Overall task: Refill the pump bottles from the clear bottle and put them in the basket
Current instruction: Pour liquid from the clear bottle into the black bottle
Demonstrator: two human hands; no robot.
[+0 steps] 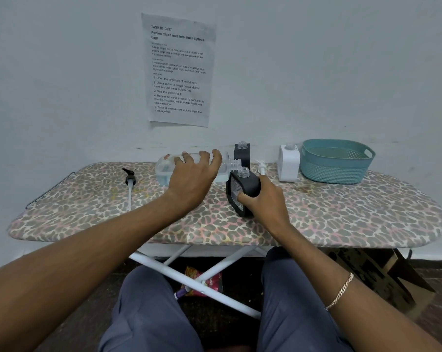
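Note:
My left hand [193, 177] grips the clear bottle [164, 168], tipped on its side with its open mouth [236, 163] pointing right, just above the open neck of a black pump bottle [242, 189]. My right hand [261, 199] holds that black bottle, tilted left on the leopard-print board [341, 214]. A second black bottle [242, 152] without its pump stands behind. A white bottle [288, 163], also open-necked, stands beside the teal basket [335, 161]. A black pump head [130, 180] with its tube lies at the left. A white pump head [261, 167] lies near the white bottle.
The board stands against a pale wall with a printed sheet [178, 69] taped above. White crossed legs [189, 275] and my knees are below the board's front edge. A cardboard box [382, 275] sits on the floor at the right.

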